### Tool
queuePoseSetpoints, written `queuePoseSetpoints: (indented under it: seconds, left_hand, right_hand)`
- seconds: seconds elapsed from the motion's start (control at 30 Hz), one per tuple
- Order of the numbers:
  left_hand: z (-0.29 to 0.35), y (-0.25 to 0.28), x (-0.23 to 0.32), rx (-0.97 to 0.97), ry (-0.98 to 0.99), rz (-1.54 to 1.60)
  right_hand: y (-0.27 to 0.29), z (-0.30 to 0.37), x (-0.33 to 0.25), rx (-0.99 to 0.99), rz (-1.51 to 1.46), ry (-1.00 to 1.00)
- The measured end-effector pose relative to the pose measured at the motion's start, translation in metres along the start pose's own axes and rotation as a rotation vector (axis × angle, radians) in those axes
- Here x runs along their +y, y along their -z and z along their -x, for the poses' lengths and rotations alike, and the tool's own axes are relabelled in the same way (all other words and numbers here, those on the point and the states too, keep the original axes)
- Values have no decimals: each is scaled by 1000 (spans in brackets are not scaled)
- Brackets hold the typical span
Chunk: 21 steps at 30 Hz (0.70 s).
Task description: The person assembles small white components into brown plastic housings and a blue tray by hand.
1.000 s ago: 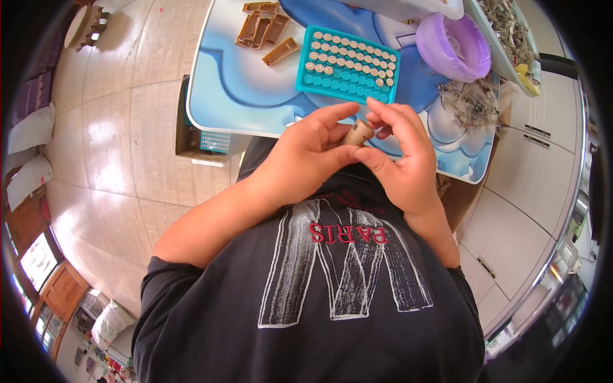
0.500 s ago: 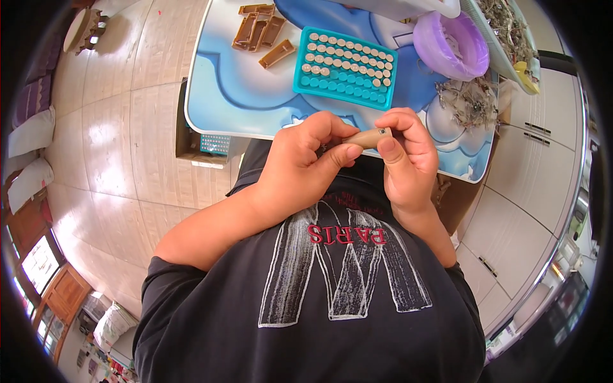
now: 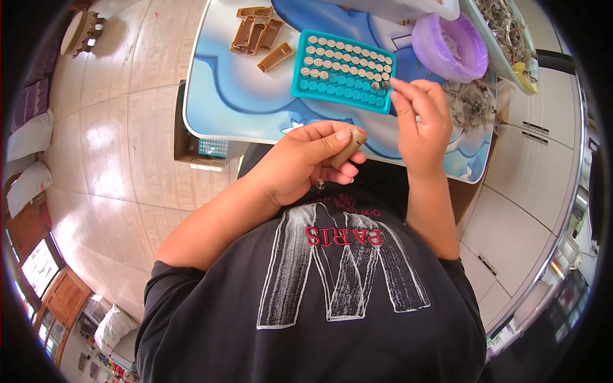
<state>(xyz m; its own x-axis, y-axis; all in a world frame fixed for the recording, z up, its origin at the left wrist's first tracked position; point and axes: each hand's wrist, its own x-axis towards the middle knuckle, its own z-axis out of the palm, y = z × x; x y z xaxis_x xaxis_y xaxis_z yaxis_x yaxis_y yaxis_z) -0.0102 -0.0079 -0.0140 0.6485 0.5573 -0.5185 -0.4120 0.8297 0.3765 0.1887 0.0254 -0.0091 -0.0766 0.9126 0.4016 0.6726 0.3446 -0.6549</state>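
My left hand (image 3: 303, 156) is closed on a tan, rounded casing (image 3: 347, 152), with the thumb on top and fingers curled beneath. Beyond it on the table lies a turquoise tray (image 3: 338, 106) with rows of round sockets. Small round cream pieces (image 3: 349, 55) fill its far rows, while many near sockets hold none. At the tray's right edge, my right hand (image 3: 426, 124) reaches in, thumb and index fingertips pinched at a small round piece (image 3: 385, 84) that looks darker than its neighbours. How firmly it is gripped is hard to see.
Brown plastic casings (image 3: 258, 32) lie at the table's far left. A purple basket (image 3: 472, 60), a tangled heap of thin metal parts (image 3: 471, 102) and a bin of similar parts (image 3: 501, 29) stand right. A box (image 3: 191, 150) sits below the table's left edge.
My right hand has let go of the tan casing and moved forward to the tray's right edge. My left hand keeps the casing, now turned more upright.
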Motion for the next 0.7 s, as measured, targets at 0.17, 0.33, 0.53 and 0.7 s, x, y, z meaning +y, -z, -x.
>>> queuePoseSetpoints:
  seconds: [0.17,0.33,0.53,0.7]
  left_hand:
    - [1,-1,1,60,-36,13]
    - [2,3,-1,84,-40,13]
    - [-2,1,0,77,-55,25]
    - [-1,1,1,109,-58,0]
  right_hand:
    - [23,-26,17,215,223,144]
    - [52,-80,33,60,317,-26]
    - [48,-138,81,-454,580,-234]
    - [49,-139,96,-545,568,-203]
